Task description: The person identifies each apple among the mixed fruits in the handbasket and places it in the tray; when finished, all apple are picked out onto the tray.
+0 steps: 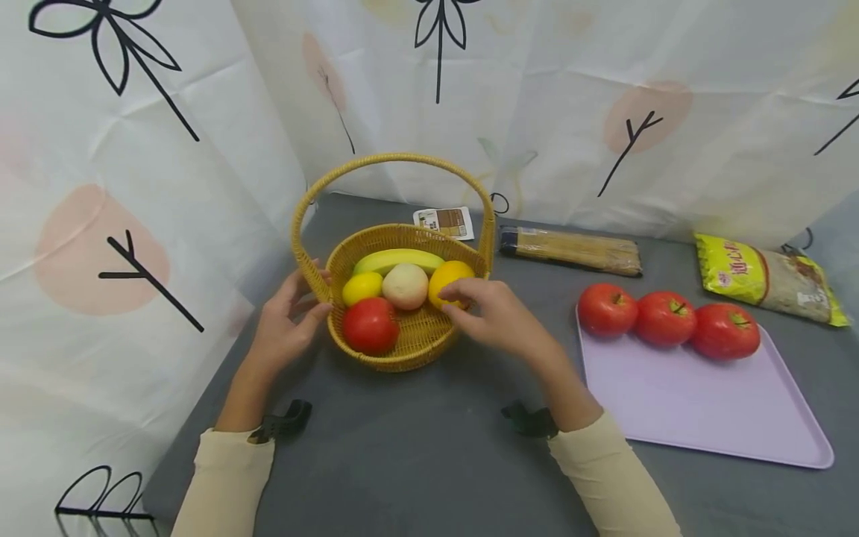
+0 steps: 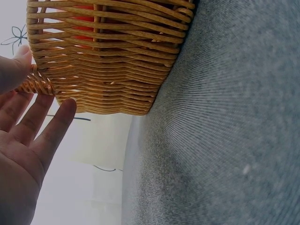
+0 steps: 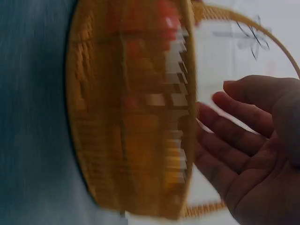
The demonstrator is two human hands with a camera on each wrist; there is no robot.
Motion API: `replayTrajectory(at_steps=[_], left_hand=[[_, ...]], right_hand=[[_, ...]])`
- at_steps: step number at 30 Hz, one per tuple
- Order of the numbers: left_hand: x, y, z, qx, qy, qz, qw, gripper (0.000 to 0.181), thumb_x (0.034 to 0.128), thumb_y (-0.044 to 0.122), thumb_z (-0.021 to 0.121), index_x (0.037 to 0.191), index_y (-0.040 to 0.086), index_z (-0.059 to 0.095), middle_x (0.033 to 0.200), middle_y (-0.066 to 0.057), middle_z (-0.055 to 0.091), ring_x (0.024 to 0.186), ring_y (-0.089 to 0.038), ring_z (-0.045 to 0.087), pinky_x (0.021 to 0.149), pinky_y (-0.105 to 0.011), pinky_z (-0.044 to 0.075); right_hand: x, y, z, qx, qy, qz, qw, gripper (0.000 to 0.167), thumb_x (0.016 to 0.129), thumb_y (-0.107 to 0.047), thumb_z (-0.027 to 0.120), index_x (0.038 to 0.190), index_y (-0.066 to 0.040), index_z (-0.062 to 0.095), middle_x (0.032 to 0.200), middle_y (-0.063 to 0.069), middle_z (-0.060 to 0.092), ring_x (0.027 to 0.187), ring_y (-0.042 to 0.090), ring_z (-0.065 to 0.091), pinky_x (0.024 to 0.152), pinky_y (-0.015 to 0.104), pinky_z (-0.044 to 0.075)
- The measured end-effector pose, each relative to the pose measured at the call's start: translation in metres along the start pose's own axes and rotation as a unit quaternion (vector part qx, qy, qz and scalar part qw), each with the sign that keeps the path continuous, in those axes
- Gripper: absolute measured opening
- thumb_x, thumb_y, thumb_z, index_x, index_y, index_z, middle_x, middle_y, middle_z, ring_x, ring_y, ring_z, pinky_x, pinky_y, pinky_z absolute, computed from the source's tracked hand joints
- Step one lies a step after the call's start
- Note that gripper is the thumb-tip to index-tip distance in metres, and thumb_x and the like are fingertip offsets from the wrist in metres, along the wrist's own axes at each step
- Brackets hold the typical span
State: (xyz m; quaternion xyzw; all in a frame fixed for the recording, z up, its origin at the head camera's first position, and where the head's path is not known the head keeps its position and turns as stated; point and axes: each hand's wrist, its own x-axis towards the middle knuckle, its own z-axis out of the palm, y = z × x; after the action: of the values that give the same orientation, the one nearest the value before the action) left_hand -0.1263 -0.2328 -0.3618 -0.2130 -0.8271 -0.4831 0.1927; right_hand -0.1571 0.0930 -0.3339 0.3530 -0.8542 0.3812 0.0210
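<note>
A yellow wicker basket (image 1: 416,356) with a tall arched handle holds a banana (image 1: 399,260), a lemon (image 1: 363,289), a pale peach-like fruit (image 1: 406,286), an orange (image 1: 448,279) and a round red fruit (image 1: 370,326). At the basket's left side, my left hand (image 1: 287,317) rests against the rim by the handle's foot, fingers fairly straight and thumb apart. Over the right rim, beside the orange, is my right hand (image 1: 493,312), its fingers loosely bent and holding nothing. The right wrist view shows that palm (image 3: 262,173) facing the basket; blur hides whether its fingertips touch.
On the right, a lilac tray (image 1: 705,403) bears three red apples (image 1: 664,318) along its far edge. Behind it lie a yellow bag of dry food (image 1: 768,282) and a pack of noodles (image 1: 573,250). A small packet (image 1: 446,222) lies behind the basket, before the curtain (image 1: 537,134).
</note>
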Motion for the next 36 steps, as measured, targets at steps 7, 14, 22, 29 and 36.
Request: replayTrajectory(at_steps=[7,14,22,29,36], left_hand=[[0.0,0.0,0.0,-0.001,-0.004,-0.006,1.0,0.064,0.085,-0.017,0.069,0.143,-0.01,0.043,0.127,-0.029,0.059,0.116,-0.04,0.06,0.092,-0.045,0.055],[-0.001,0.0,0.0,0.004,-0.005,-0.001,1.0,0.065,0.0847,-0.016,0.069,0.143,-0.011,0.043,0.128,-0.029,0.058,0.115,-0.042,0.06,0.092,-0.043,0.054],[0.0,0.002,0.0,0.004,-0.004,-0.005,1.0,0.064,0.0847,-0.017,0.069,0.143,-0.011,0.042,0.128,-0.03,0.058,0.115,-0.042,0.06,0.088,-0.057,0.051],[0.0,0.002,0.001,0.002,-0.003,-0.005,1.0,0.064,0.0846,-0.016,0.07,0.143,-0.011,0.043,0.127,-0.03,0.059,0.115,-0.042,0.06,0.089,-0.057,0.05],[0.0,0.002,0.0,0.003,0.001,-0.001,1.0,0.064,0.0838,-0.018,0.069,0.142,-0.012,0.043,0.126,-0.03,0.059,0.115,-0.042,0.06,0.091,-0.044,0.054]], right_hand=[[0.031,-0.015,0.035,-0.058,-0.141,0.075,0.9854,0.031,0.097,-0.046,0.063,0.104,-0.016,0.069,0.072,-0.002,0.057,0.066,0.015,0.054,0.061,0.031,0.044],[0.051,-0.017,0.059,-0.093,-0.193,0.151,0.9651,0.056,0.092,-0.069,0.053,0.079,-0.016,0.064,0.061,-0.003,0.053,0.056,0.018,0.053,0.052,0.029,0.04],[0.054,-0.014,0.062,-0.053,-0.19,0.168,0.9658,0.058,0.089,-0.069,0.058,0.068,-0.015,0.061,0.056,-0.002,0.051,0.049,0.018,0.049,0.048,0.028,0.036],[0.051,-0.015,0.063,-0.07,-0.166,0.148,0.9724,0.05,0.083,-0.068,0.067,0.089,-0.018,0.06,0.072,-0.004,0.059,0.062,0.015,0.055,0.055,0.028,0.042],[0.051,-0.013,0.065,-0.101,-0.145,0.087,0.9804,0.048,0.081,-0.058,0.077,0.101,-0.02,0.055,0.089,-0.004,0.056,0.075,0.013,0.054,0.063,0.027,0.047]])
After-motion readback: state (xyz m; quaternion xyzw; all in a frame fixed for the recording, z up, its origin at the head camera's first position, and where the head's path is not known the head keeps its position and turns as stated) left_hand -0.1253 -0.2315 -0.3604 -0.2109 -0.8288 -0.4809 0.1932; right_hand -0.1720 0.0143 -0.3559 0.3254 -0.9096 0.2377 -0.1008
